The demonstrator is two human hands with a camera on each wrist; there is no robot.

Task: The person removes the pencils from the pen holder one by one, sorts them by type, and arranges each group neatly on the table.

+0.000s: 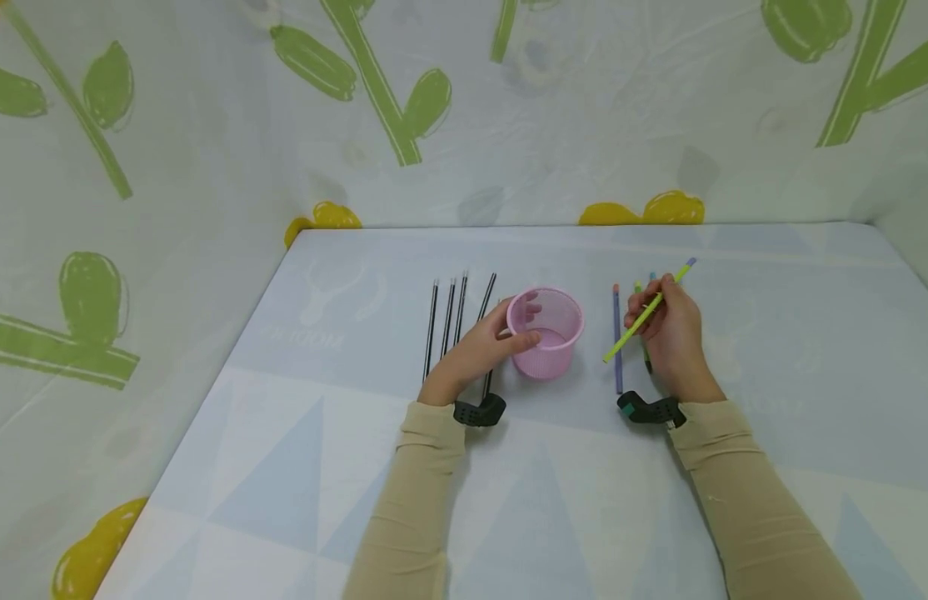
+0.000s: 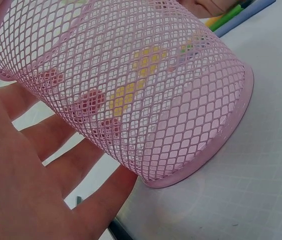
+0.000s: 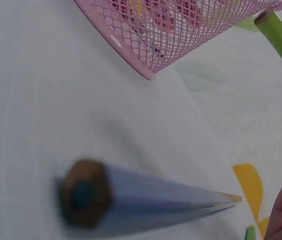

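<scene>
A pink mesh pencil cup (image 1: 548, 360) stands near the middle of the table, its open top facing up and nothing inside. My left hand (image 1: 479, 346) grips it from the left, thumb at the near side and fingers round the far side; the mesh (image 2: 131, 90) fills the left wrist view. To the right of the cup, my right hand (image 1: 676, 342) pinches a lime-green pencil (image 1: 635, 327) slantwise above the table. A purple pencil (image 1: 617, 358) lies just left of that hand. Other coloured pencils (image 2: 230, 20) lie partly hidden beneath the right hand.
Several black pencils (image 1: 431, 329) lie side by side left of the cup, partly covered by the left hand and wrist. Patterned cloth (image 1: 509, 125) with green leaves rises behind the table's far edge. Dark cameras (image 1: 481, 412) sit on both wrists.
</scene>
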